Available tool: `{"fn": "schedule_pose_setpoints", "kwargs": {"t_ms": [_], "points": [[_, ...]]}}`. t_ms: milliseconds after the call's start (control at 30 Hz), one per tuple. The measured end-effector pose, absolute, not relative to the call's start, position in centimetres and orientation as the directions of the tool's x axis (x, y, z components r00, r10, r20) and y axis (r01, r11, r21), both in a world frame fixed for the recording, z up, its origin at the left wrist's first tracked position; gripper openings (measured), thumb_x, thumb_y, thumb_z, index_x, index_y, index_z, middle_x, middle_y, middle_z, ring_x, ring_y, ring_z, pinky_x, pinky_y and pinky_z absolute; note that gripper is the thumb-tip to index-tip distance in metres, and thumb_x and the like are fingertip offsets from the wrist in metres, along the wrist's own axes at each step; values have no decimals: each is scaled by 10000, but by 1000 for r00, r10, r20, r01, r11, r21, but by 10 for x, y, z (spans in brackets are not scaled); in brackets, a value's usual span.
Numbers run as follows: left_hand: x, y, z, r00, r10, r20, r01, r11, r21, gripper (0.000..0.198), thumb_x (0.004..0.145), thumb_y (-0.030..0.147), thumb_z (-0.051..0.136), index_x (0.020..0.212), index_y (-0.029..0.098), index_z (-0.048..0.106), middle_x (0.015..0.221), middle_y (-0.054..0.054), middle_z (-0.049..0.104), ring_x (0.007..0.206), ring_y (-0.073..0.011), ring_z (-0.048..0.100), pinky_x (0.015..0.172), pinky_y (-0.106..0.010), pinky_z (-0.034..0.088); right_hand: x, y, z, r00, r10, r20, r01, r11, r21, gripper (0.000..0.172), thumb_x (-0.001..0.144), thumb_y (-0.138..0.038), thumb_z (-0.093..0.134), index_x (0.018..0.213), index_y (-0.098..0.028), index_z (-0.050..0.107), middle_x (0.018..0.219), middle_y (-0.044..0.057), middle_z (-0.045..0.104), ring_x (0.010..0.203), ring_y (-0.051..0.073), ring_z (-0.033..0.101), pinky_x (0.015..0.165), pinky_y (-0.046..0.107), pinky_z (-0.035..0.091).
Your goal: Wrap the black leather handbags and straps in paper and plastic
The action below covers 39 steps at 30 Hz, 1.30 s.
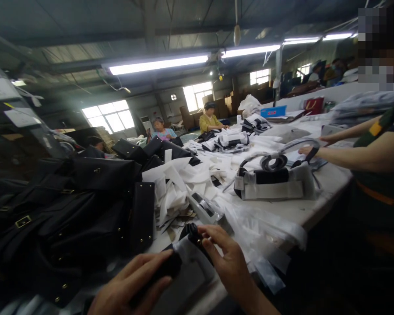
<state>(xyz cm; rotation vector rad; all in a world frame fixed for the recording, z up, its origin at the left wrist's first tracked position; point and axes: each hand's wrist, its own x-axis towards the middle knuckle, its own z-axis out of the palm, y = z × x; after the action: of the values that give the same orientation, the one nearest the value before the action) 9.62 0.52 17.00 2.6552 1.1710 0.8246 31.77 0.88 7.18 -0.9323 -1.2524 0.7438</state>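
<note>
At the bottom of the view, both hands are on a black handbag partly covered by pale wrapping. My left hand wraps around the bag's dark left edge, thumb on the near side. My right hand has its fingers curled at the black rolled part on top of the bag. Its fingertips press there, and the palm hides some of the bag's right side. The bag's lower part is blurred and runs out of view. Just beyond lies a bag in clear plastic.
Black bags with gold studs are heaped on the left. White paper strips and clear plastic sheets cover the table. At right, a co-worker's hands are by a wrapped bag with a coiled strap. More people sit farther back.
</note>
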Motion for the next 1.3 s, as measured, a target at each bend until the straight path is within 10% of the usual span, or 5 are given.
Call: {"fn": "schedule_pose_setpoints", "kwargs": {"t_ms": [200, 600, 1300], "points": [[115, 42, 216, 645, 734, 214, 704, -679, 206, 340, 900, 455, 585, 1239, 447, 604, 1105, 66, 706, 903, -106, 708, 746, -106, 511, 336, 55, 66, -14, 875, 483, 215, 475, -854, 345, 912, -300, 625, 1248, -233, 662, 1228, 75, 682, 1182, 253, 583, 1050, 403, 428], [126, 75, 217, 623, 781, -46, 708, -538, 457, 282, 847, 398, 650, 1082, 271, 738, 1012, -35, 760, 917, -211, 702, 817, -261, 528, 303, 21, 77, 37, 897, 440, 86, 435, -896, 317, 813, -376, 753, 1101, -248, 728, 1065, 61, 733, 1022, 259, 643, 920, 377, 501], [149, 78, 227, 644, 709, -288, 749, -662, 45, 221, 777, 352, 663, 952, 269, 769, 890, -33, 783, 837, -241, 720, 721, -270, 461, 285, 11, 65, 138, 870, 473, 94, 464, -881, 315, 851, -404, 708, 1124, -247, 724, 1067, 72, 735, 1034, 260, 641, 930, 383, 504]]}}
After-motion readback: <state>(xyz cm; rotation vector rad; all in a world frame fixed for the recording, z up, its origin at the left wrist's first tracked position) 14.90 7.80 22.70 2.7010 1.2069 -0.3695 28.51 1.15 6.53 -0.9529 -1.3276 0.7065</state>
